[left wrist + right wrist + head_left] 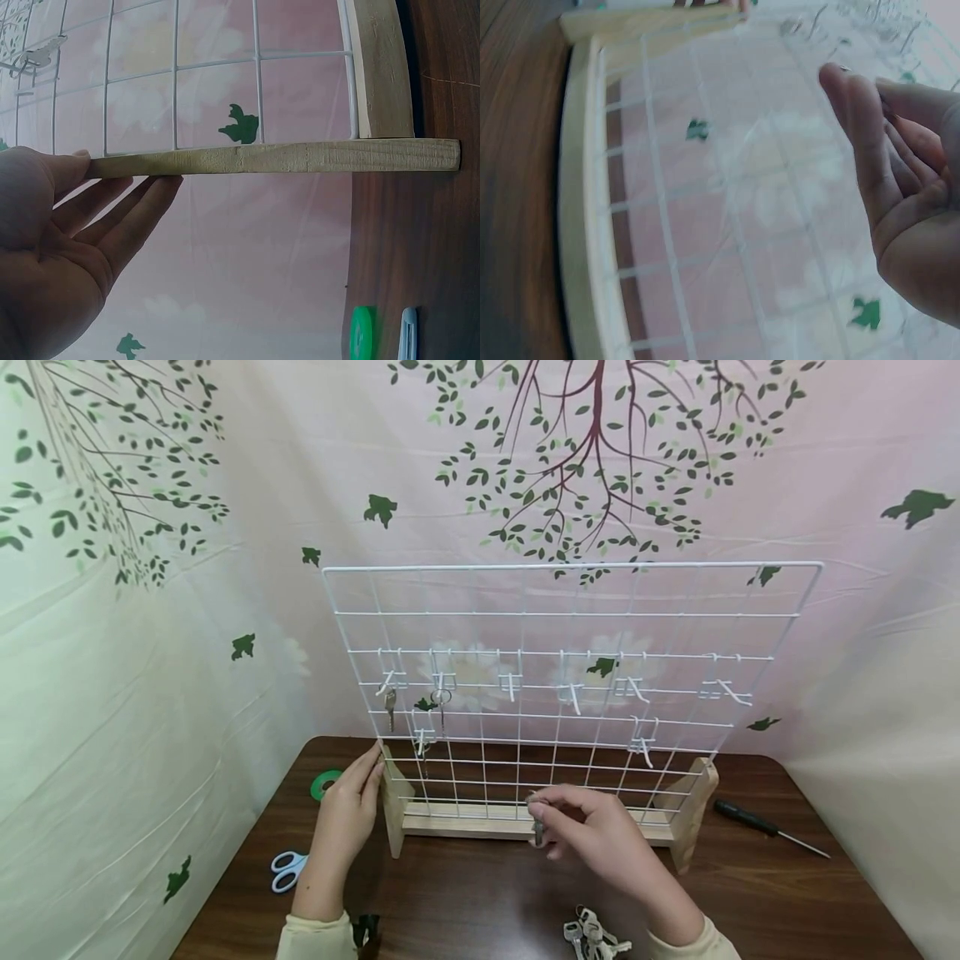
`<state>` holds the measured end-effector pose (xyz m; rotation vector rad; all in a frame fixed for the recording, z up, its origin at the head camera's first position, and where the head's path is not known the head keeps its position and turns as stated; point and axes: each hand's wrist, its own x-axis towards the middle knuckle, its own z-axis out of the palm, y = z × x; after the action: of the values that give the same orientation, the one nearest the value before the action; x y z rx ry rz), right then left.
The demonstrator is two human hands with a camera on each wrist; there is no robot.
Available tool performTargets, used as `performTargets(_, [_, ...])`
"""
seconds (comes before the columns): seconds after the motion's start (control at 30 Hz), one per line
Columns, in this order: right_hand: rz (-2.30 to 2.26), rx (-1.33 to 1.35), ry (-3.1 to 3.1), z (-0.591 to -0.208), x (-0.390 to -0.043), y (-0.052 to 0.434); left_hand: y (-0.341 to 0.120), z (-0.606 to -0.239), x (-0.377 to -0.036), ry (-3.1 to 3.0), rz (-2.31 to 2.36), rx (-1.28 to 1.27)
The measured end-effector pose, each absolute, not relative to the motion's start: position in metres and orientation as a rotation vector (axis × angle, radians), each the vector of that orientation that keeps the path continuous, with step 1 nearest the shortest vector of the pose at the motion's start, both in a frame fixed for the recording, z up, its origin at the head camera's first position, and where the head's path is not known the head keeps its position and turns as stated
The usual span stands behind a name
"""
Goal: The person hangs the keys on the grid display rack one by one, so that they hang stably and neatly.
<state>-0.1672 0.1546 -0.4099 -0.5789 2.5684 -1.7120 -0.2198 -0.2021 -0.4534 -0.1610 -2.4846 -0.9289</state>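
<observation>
A white wire grid rack (573, 565) stands upright on a wooden base, with several white hooks on it. My left hand (348, 806) holds the left wooden side piece (277, 157) near its top, thumb on one face and fingers on the other. In front of the lower grid, my right hand (588, 827) pinches a small metal key (538, 833), partly hidden by the fingers. One key (391, 710) hangs from the upper left hook, and a ring with a key (441, 697) from the hook beside it. A bunch of keys (592, 935) lies on the table below my right hand.
Left on the brown table (465, 893) are a green tape roll (318, 785), light-blue scissors (287, 871) and a black object (366, 930) by the left sleeve. A black-handled screwdriver (750, 818) lies at right. Printed cloth (262, 510) surrounds the table behind and at both sides.
</observation>
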Motion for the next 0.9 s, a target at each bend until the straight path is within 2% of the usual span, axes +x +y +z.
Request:
performTargets(0.53, [-2.161,-0.695,2.441,-0.354,-0.166,0.111,-0.203,-0.453,-0.218,-2.489,-0.925,-0.170])
performTargets(0.9, [-2.325,-0.742,2.386,-0.339,-0.174,0.096,-0.204,-0.454,-0.218,-2.501,-0.944,-0.161])
